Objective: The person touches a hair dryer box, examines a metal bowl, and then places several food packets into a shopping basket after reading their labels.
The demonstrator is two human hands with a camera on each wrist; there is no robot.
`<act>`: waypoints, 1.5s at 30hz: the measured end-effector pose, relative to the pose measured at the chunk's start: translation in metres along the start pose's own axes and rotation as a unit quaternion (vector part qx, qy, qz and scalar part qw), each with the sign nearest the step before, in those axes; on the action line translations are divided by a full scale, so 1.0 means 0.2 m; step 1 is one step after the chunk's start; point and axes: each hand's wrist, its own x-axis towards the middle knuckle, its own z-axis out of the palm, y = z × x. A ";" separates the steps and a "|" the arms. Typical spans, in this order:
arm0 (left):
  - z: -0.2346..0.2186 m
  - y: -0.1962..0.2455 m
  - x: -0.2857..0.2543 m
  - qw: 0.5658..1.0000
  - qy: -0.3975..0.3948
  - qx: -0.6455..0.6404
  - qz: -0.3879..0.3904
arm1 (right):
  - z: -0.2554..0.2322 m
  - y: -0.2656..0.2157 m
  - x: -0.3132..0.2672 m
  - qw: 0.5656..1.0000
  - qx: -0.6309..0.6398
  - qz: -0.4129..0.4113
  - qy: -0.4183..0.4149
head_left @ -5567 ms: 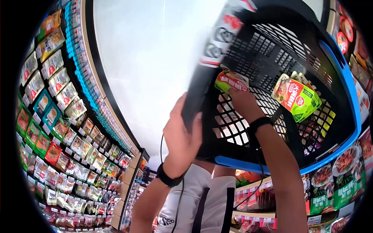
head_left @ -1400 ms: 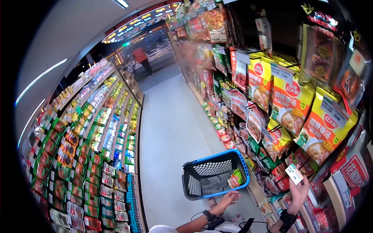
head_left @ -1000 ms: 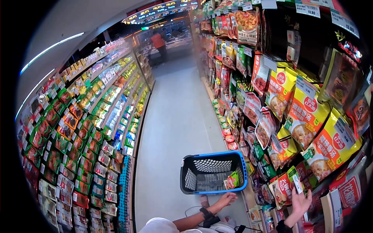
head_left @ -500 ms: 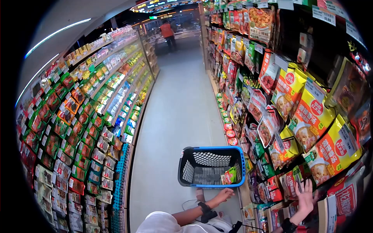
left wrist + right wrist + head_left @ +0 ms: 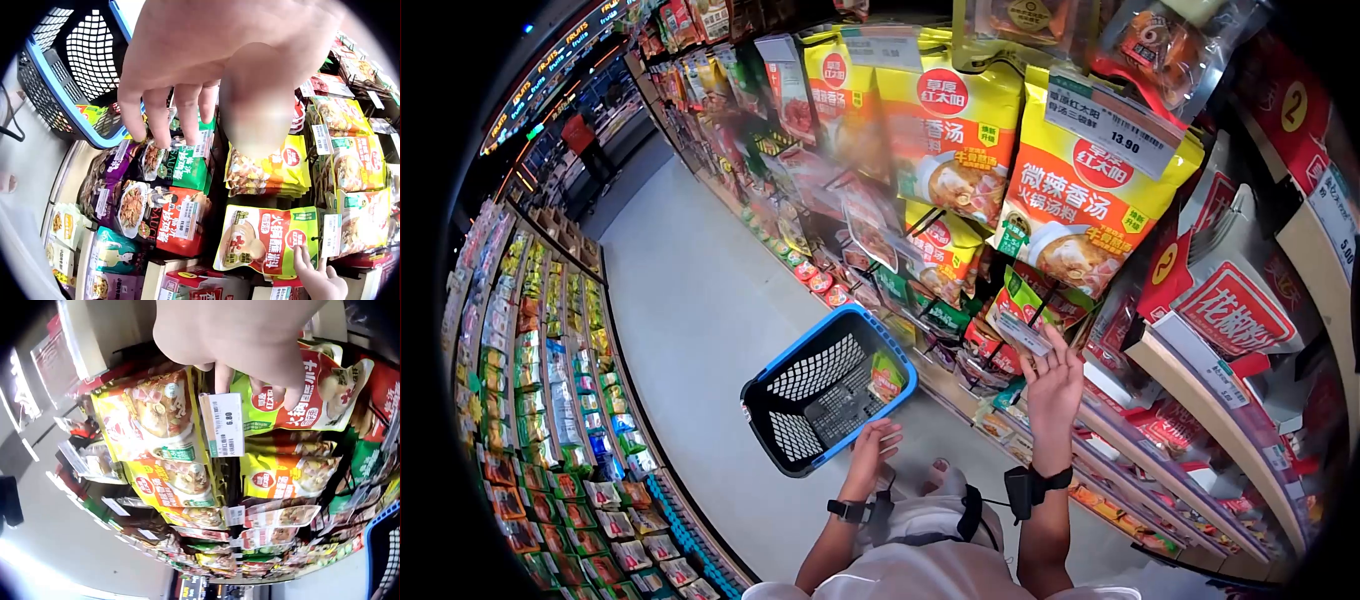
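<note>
The right hand (image 5: 1053, 385) is raised to the hanging goods on the store shelving, its fingers (image 5: 1064, 348) spread and straight. In the right wrist view they lie against a green and red plastic sauce pouch (image 5: 300, 394), and one fingertip touches the top of a white paper price tag (image 5: 223, 424) that hangs in front of it; I cannot tell whether the tag is pinched. In the head view that tag (image 5: 1021, 333) sits just above the fingertips, over the same pouch (image 5: 1022, 298).

The left hand (image 5: 874, 450) hangs low, just beside the near rim of a black mesh plastic shopping basket with a blue rim (image 5: 772, 365) that stands on the pale grey aisle floor (image 5: 690, 300). Its fingers (image 5: 159, 122) are loosely curled and hold nothing. A green sauce pouch (image 5: 888, 374) leans in the basket's corner nearest the shelving.

Above the right hand hang large yellow soup-base bags (image 5: 1090, 190) with a white price label (image 5: 1105, 115) at their top edge. Across the aisle runs a rack of small packets (image 5: 530, 400).
</note>
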 end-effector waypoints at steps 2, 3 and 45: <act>0.01 0.01 0.02 1.000 -0.005 0.003 0.004 | 0.05 0.03 0.03 0.997 -0.077 -0.019 0.024; 0.01 0.01 0.03 1.000 -0.007 0.006 0.001 | 0.07 0.03 0.05 0.995 -0.091 -0.010 0.030; -2.33 -0.83 0.79 0.773 0.465 0.431 -0.013 | -0.73 3.14 0.55 0.577 -0.755 0.260 -0.173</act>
